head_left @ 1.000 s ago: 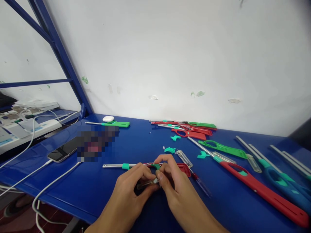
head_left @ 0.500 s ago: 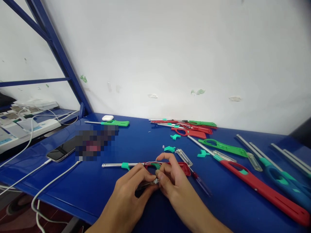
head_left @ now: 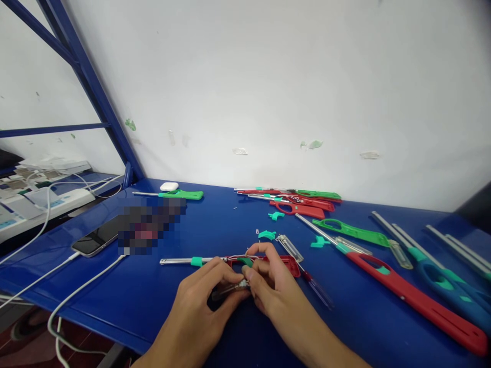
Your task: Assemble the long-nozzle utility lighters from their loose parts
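Note:
Close to the table's front, my left hand [head_left: 203, 301] is closed around a small clear lighter fuel tank [head_left: 229, 289], mostly hidden by the fingers. My right hand [head_left: 278, 286] pinches at the tank's pale valve end, thumb and fingertips touching it. Just beyond both hands lies an opened red lighter shell [head_left: 290, 266] with a wire, a teal piece and a metal tube [head_left: 176, 261] pointing left. Behind it are a loose teal trigger [head_left: 267, 235] and another clear fuel tank [head_left: 290, 248]. A screwdriver with a see-through handle [head_left: 317, 290] lies right of my right hand.
A long red lighter [head_left: 418, 299] and blue lighters [head_left: 441, 281] lie on the right. Red and green lighter parts [head_left: 307, 208] are piled by the wall. On the left are a phone [head_left: 97, 237] with a white cable [head_left: 82, 289], a green lighter [head_left: 184, 194] and a white case [head_left: 169, 186].
The fingertips and the fuel tank's valve end have shifted slightly left and up. Both hands keep their grip; the other things lie as before.

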Demonstrator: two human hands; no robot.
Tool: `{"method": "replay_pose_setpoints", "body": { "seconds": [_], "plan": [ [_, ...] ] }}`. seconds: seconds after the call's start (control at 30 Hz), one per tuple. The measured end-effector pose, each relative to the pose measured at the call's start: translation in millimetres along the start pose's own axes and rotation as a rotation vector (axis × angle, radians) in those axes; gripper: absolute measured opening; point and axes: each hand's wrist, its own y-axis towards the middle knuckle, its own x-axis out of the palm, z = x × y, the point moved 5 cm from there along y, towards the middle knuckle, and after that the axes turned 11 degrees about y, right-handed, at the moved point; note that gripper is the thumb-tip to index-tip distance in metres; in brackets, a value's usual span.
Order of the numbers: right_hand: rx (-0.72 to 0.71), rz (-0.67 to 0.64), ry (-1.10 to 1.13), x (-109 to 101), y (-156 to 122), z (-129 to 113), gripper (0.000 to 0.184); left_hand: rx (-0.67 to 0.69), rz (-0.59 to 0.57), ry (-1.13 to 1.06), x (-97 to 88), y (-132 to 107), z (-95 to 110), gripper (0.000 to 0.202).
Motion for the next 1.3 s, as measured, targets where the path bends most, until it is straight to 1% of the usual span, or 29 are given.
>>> {"method": "replay_pose_setpoints", "body": {
  "seconds": [0.17,0.33,0.43,0.57,0.63,0.97,1.1,1.2,1.3],
  "plan": [
    [0.003,0.007,0.027,-0.6,2.5,-0.4,0.033,0.001,-0.015,0.012,2.0,0.3,-1.3,0.013],
    [-0.013,0.004,0.056,1.5,2.0,-3.0,0.033,0.035,0.037,0.000,-0.1,-0.5,1.3,0.017],
    [-0.024,-0.006,0.030,4.3,0.7,-4.4,0.032,0.045,0.060,0.002,-1.5,-1.9,3.3,0.021],
    [-0.053,0.025,-0.001,6.2,-0.4,-3.9,0.032,0.089,0.102,-0.002,-3.7,-1.6,7.9,0.026],
    [-0.078,0.037,0.003,7.0,-0.7,-3.4,0.031,0.105,0.097,-0.002,-3.8,-0.5,9.7,0.027],
    [-0.143,0.125,-0.094,6.9,-2.4,1.6,0.019,0.153,0.130,0.049,-3.0,-1.3,13.6,0.019],
    [-0.156,0.155,-0.111,4.4,-1.3,3.7,0.019,0.185,0.152,0.074,-0.9,-3.2,15.6,0.020],
    [-0.156,0.128,-0.098,2.2,-0.1,2.9,0.021,0.181,0.151,0.072,-0.7,-2.6,15.4,0.022],
    [-0.142,0.075,-0.102,0.8,0.7,-1.2,0.025,0.154,0.159,0.055,-3.1,-1.5,14.3,0.022]
  ]
}}
